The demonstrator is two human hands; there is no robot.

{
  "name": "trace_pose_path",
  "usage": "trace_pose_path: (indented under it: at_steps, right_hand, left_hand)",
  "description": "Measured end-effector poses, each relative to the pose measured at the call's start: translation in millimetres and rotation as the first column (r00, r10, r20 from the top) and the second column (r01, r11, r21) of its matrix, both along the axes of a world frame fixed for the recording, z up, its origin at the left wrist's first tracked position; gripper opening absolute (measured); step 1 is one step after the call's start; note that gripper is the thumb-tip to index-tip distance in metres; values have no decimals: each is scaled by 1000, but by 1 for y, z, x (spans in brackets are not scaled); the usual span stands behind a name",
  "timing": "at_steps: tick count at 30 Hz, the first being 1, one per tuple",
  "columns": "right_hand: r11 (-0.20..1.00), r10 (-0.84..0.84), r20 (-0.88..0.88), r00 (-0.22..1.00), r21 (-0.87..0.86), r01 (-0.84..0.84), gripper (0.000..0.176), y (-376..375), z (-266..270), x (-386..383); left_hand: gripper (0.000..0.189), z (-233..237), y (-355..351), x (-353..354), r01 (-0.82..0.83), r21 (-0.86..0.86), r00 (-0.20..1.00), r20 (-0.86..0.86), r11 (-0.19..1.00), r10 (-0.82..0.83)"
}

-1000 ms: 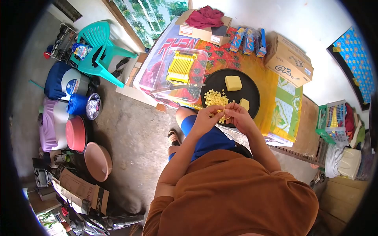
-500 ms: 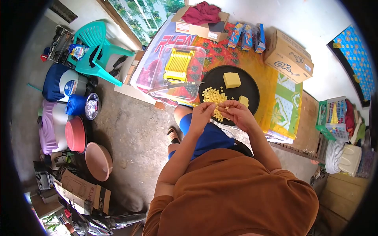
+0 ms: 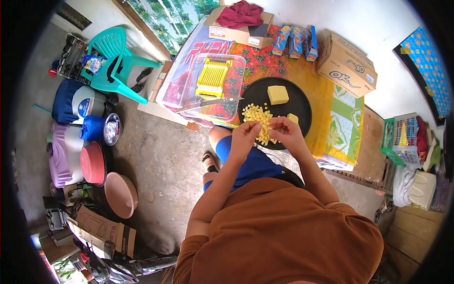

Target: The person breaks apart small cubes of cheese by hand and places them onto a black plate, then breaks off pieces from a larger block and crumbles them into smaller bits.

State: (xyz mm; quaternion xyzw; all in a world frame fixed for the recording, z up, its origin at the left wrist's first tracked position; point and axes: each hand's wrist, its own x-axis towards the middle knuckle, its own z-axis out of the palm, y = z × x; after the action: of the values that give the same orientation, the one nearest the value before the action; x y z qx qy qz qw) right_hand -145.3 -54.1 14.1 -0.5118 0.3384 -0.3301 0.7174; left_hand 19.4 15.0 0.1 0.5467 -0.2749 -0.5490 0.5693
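A black round tray (image 3: pixel 302 102) holds a pile of small pale-yellow cubes (image 3: pixel 255 113) that look like cheese. At its far side sits a large cheese block (image 3: pixel 277 95), and a smaller cheese piece (image 3: pixel 292 118) lies just beyond my right fingers. Over the near edge of the pile, my left hand (image 3: pixel 247 136) is closed, thumb against fingertips. Facing it, my right hand (image 3: pixel 288 135) has its fingers curled and pinched close to the cubes. Whatever either pinch holds is too small to name.
Left of the tray, a knife (image 3: pixel 208 103) lies across a clear plastic container (image 3: pixel 240 85) with a yellow slotted piece (image 3: pixel 213 78) in it. Behind stand blue-orange boxes (image 3: pixel 295 42), an OK carton (image 3: pixel 345 66) and an open cardboard box (image 3: pixel 236 35) with red cloth (image 3: pixel 240 15).
My hands have drawn slightly apart over the pile; their fingertips were nearly touching before. The blocks, knife and container stay in place.
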Motion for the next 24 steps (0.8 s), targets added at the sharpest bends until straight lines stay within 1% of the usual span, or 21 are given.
trace_pose_path:
  at_steps: [1,3,4,6,7,9,13,15,16,19,22,24]
  right_hand:
    - [1000,3,-38,999,-21,-4,22,1,3,0]
    - [998,6,-114,993,-62,-13,22,3,8,0]
    - [998,3,-127,992,-59,-11,22,4,10,1]
    - [999,-2,-152,988,-53,-6,22,6,14,2]
    - [999,-1,-138,990,-46,-6,22,6,14,2]
    - [999,2,-111,994,-33,-6,21,6,15,2]
    - [1000,7,0,1000,-4,-7,20,7,20,2]
    - [1000,-1,27,1000,10,1,20,7,17,3]
    - [1000,-7,26,1000,-3,7,20,7,15,3]
    - [999,-23,34,999,-30,24,21,7,14,4]
    - [999,-29,47,998,-34,30,21,10,19,5]
    - [999,-31,32,999,-34,32,21,10,22,5]
  left_hand:
    - [28,2,0,-2,-12,-17,1000,17,1000,12]
    - [28,6,-1,-6,-15,-41,994,110,999,19]
    - [28,8,-1,-8,-15,-53,987,156,998,23]
    - [28,12,1,-10,13,-61,984,180,998,-2]
    - [27,13,2,-10,27,-65,981,192,998,-14]
    - [27,12,2,-13,3,-93,985,172,996,13]
    - [26,8,2,-14,-18,-131,992,122,991,34]
    - [28,10,3,-14,-39,-152,994,94,988,53]
    - [30,11,3,-15,-49,-162,995,79,986,63]
    - [28,14,4,-14,-13,-160,988,153,987,38]
    - [27,12,4,-15,-16,-165,992,117,986,36]
    - [25,9,3,-14,-4,-179,991,130,984,28]
